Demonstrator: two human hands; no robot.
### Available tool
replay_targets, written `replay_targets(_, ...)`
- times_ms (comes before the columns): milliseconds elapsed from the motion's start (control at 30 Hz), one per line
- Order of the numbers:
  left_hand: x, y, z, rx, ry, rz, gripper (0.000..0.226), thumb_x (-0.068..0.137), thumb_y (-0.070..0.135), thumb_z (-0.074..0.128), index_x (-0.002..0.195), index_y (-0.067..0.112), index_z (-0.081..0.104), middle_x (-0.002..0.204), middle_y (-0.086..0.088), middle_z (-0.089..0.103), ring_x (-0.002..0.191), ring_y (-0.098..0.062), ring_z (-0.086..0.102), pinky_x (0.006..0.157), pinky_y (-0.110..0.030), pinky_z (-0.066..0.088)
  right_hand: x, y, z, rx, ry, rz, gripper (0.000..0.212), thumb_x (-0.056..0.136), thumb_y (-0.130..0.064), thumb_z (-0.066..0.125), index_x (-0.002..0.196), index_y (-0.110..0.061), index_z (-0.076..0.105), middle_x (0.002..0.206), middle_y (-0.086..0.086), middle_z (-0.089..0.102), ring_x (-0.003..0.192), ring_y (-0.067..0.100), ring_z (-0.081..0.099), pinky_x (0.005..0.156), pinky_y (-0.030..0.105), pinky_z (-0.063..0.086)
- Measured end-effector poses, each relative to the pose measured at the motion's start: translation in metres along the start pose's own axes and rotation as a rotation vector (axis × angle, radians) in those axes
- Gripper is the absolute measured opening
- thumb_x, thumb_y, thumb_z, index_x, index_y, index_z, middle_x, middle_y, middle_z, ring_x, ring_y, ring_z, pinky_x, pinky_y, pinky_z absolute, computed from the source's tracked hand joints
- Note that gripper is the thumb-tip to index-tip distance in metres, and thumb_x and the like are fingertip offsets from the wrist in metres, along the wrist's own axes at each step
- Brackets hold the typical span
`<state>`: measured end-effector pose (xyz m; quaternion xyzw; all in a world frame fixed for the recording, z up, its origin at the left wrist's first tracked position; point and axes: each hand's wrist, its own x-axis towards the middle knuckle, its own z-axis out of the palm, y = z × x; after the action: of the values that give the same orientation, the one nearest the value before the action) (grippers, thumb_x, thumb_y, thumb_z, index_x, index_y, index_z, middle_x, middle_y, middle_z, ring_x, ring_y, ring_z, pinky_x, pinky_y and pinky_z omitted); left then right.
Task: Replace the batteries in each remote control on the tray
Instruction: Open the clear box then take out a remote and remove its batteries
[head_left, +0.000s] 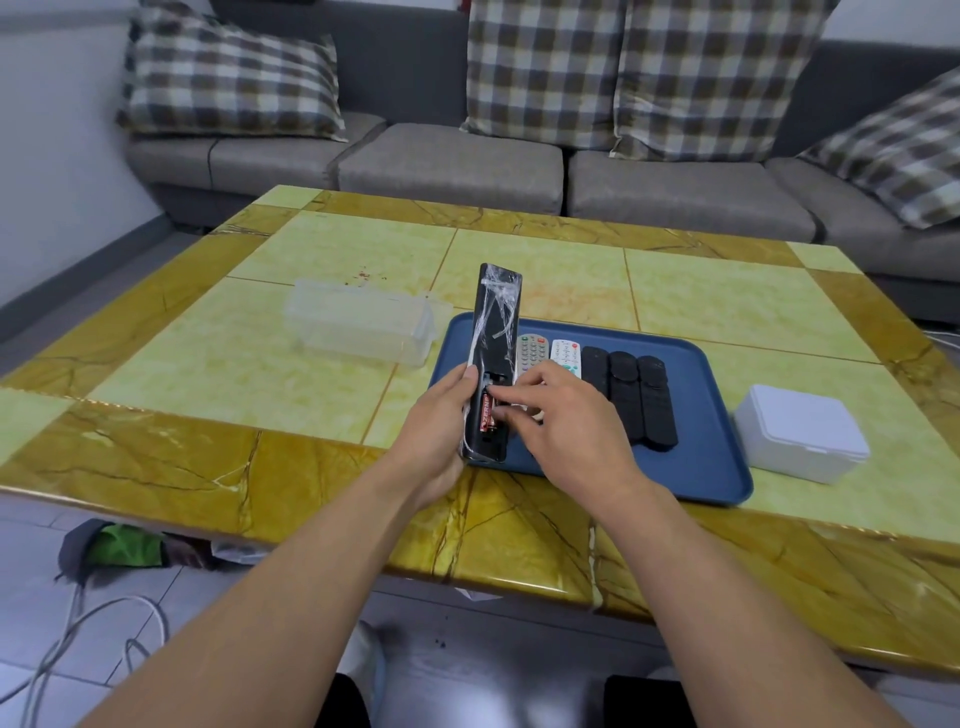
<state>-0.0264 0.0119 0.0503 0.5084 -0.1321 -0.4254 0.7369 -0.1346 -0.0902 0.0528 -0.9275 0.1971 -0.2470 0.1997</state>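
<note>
Left hand (439, 415) grips a long black remote (493, 364) w/ plastic wrap on it, back side up, thumb along its left edge, fingers curled under. Battery bay is open; a red battery (488, 413) sits in it, just beside the thumb. Right hand (558, 415) has fingers bent, tips on the battery; can't tell if pinching. Beyond the right fingers, five more remotes (597, 374) lie side by side on the blue tray (696, 457). White box (802, 431) right of tray, clear container (358, 322) left.
</note>
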Motion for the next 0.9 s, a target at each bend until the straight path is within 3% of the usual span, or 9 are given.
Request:
replay_targets(200,-0.002,-0.001,-0.003,0.084,-0.022,0.02,0.031,0.108,0.024,0.042,0.119,0.009,0.067,0.102,-0.009,0.074,0.086,-0.019,0.071,0.068,-0.028,0.058,0.005,-0.007,-0.004,0.04,-0.076,0.029,0.02,0.1,-0.032,0.056,0.112,-0.029,0.071,0.095,-0.009,0.058,0.085,0.008,0.054,0.075,0.031,0.049)
replay_targets(300,-0.003,-0.003,-0.003,0.124,-0.023,0.021,0.03,0.108,0.024,0.042,0.117,0.011,0.068,0.103,-0.01,0.074,0.088,-0.019,0.071,0.073,-0.03,0.058,0.006,-0.007,-0.007,0.071,-0.092,0.022,0.02,0.101,-0.026,0.055,0.105,-0.024,0.075,0.088,-0.003,0.057,0.082,0.013,0.054,0.073,0.031,0.045)
replay_targets(400,0.001,-0.001,-0.004,0.088,0.018,0.055,0.031,0.108,0.023,0.041,0.114,0.012,0.069,0.107,-0.011,0.075,0.094,-0.021,0.071,0.08,-0.032,0.057,0.001,-0.014,-0.001,0.073,-0.19,-0.022,0.02,0.099,-0.021,0.058,0.106,-0.021,0.077,0.095,-0.003,0.06,0.089,0.014,0.055,0.08,0.031,0.046)
replay_targets(567,0.0,0.004,-0.001,0.015,0.029,0.035,0.034,0.109,0.025,0.038,0.12,0.008,0.066,0.111,-0.014,0.073,0.094,-0.021,0.07,0.082,-0.032,0.057,-0.003,-0.019,0.003,0.14,0.004,-0.013,0.016,0.094,-0.017,0.066,0.103,-0.02,0.078,0.094,-0.006,0.066,0.089,0.013,0.061,0.084,0.033,0.051)
replay_targets(900,-0.004,-0.001,-0.001,0.067,0.013,-0.001,0.034,0.109,0.023,0.036,0.108,0.014,0.069,0.093,-0.006,0.077,0.081,-0.015,0.07,0.07,-0.025,0.056,0.003,-0.014,-0.005,0.159,-0.13,-0.06,0.016,0.084,-0.013,0.077,0.093,-0.025,0.082,0.091,-0.006,0.068,0.085,0.01,0.063,0.081,0.031,0.052)
